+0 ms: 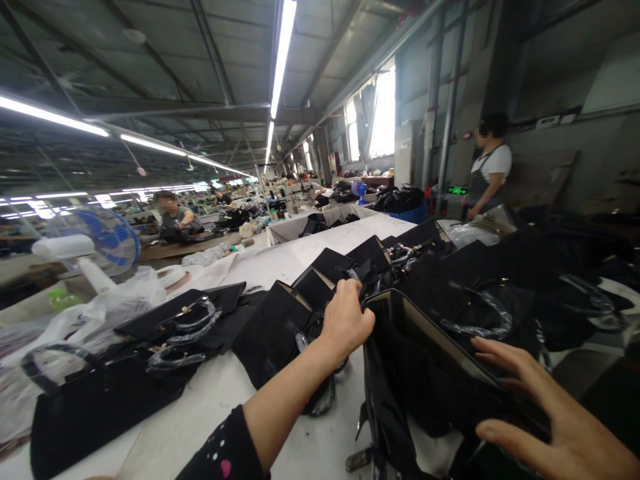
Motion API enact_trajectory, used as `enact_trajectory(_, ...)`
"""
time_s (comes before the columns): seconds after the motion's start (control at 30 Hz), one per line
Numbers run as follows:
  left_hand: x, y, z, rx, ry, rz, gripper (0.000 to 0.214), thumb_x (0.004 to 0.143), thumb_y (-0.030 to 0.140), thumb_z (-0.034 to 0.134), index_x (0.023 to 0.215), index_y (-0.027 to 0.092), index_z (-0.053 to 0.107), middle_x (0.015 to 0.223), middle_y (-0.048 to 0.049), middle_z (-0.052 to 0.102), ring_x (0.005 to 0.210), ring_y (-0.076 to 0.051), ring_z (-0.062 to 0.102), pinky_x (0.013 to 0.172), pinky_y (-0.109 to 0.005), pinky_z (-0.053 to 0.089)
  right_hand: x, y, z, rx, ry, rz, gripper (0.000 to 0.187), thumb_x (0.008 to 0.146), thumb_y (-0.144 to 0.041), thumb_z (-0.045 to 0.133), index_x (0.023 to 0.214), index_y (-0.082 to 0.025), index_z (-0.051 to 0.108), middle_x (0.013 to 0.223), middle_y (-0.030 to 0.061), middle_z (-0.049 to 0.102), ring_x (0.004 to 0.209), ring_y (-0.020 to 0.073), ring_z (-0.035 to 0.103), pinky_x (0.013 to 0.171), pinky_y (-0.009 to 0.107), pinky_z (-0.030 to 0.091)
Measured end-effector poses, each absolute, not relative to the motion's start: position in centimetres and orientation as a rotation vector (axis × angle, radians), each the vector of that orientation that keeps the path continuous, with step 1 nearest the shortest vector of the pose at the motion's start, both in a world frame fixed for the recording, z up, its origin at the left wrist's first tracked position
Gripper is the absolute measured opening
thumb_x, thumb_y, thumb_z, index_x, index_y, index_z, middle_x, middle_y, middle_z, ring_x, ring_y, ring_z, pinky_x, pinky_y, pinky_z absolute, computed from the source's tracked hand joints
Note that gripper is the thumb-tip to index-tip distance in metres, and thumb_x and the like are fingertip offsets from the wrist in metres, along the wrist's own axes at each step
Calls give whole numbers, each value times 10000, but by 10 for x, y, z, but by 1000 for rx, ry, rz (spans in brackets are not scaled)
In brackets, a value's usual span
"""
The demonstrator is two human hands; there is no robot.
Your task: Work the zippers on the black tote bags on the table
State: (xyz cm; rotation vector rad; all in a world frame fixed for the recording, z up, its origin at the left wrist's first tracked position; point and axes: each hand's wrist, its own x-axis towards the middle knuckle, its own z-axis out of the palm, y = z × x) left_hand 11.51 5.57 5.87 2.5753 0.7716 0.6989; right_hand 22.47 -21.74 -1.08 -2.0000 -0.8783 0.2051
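In front of me an open-topped black handbag [425,373] stands with its pale inner edge showing. My left hand [347,317] is closed at the far left corner of its rim; its fingertips are hidden behind the knuckles. Beside the bag's right rim is my right hand [560,410], open, thumb and fingers spread, with nothing visible between them. A plastic-wrapped handle [487,323] arches above the black bags just beyond. Left of my left forearm stands another black bag [270,327].
More black handbags lie on the white table [270,263], one at front left [105,407]. Clear plastic bags [100,327] and a blue fan [113,240] are at left. One person [493,167] stands at right; another [175,220] sits at left.
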Motion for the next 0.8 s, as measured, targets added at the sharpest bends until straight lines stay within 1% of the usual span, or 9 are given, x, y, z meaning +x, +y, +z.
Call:
enact_trajectory(0.1,117,37,79,2848,89,742,499,616,62,486,1087,213,551,1164,-70,528,1094,-222,474,939,-340,412,222,-220,-21,-2000,-745,289,750,676,-592,691,1334,-369,410,1365,54,510,1142,314,568,886,432,558)
enact_trajectory(0.17,119,27,87,2905,-345,516,530,599,73,520,1102,231,564,1151,-42,562,1089,-222,474,954,-357,395,225,-218,-22,-1962,-666,358,721,678,-598,678,1307,-340,438,1330,59,536,1102,297,593,893,422,550)
enact_trajectory(0.23,123,22,89,2919,-538,298,484,633,135,592,1108,225,571,1086,-30,614,1050,-228,503,926,-384,391,231,-216,-21,-1938,-639,380,689,676,-622,667,1273,-335,479,1310,42,555,1092,287,596,931,427,520)
enact_trajectory(0.3,130,23,86,2933,-525,207,350,718,235,651,1063,212,598,1014,-28,652,1020,-229,529,899,-403,382,238,-215,-19,-1953,-630,367,656,674,-641,656,1240,-338,517,1257,21,594,1095,287,588,956,437,487)
enact_trajectory(0.37,139,29,81,2924,-439,202,201,817,326,645,988,221,634,964,-13,673,1001,-217,549,888,-408,369,245,-213,-16,-1997,-611,344,624,672,-648,649,1202,-332,555,1170,11,640,1080,293,587,956,441,464)
enact_trajectory(0.43,147,37,77,2893,-353,232,138,865,358,627,916,235,663,928,11,687,976,-198,565,896,-404,357,252,-210,-11,-2023,-602,322,602,674,-648,647,1174,-320,579,1094,9,669,1046,294,596,943,436,454)
enact_trajectory(0.53,159,47,73,2850,-301,302,121,868,334,639,824,230,683,854,30,693,901,-169,569,870,-358,380,258,-201,-2,-2028,-654,259,538,698,-638,642,1123,-310,609,1033,-2,686,982,275,616,919,408,446)
enact_trajectory(0.63,170,52,71,2858,-289,451,137,855,303,653,771,200,687,855,-4,656,878,-169,533,830,-314,414,261,-189,5,-2017,-733,198,418,730,-601,641,1025,-305,645,972,-25,693,912,244,626,853,362,448)
enact_trajectory(0.8,189,55,65,2852,-20,614,181,757,317,752,656,183,685,888,-38,597,908,-202,490,806,-321,433,272,-174,4,-1964,-718,143,350,740,-567,655,952,-290,681,900,-34,697,853,222,630,788,324,449)
